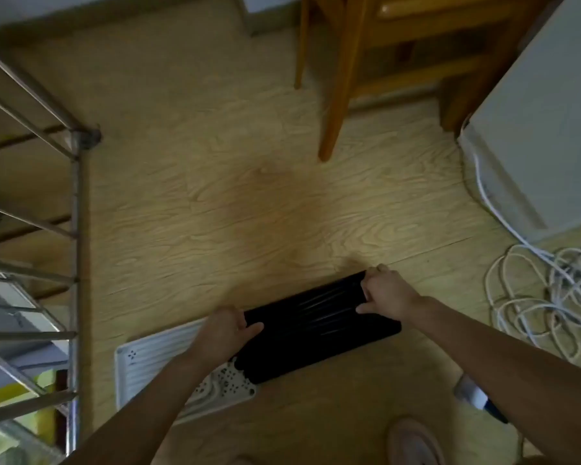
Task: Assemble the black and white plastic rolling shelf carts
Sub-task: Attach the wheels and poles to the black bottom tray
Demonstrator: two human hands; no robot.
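Observation:
A black plastic shelf tray (319, 333) is held low over the wooden floor, near the bottom middle of the head view. My left hand (227, 330) grips its left end and my right hand (384, 292) grips its far right end. Under and to the left of it lies a white plastic shelf tray (148, 360) flat on the floor, partly covered by the black tray and my left forearm. The white tray's near end shows small dotted holes (227, 380).
A metal rack (74, 229) stands along the left. A wooden chair leg (336, 95) reaches the floor at top middle. A white appliance (544, 129) sits at right, with a tangle of white cable (550, 297) beside it. A pink slipper (413, 441) shows at the bottom.

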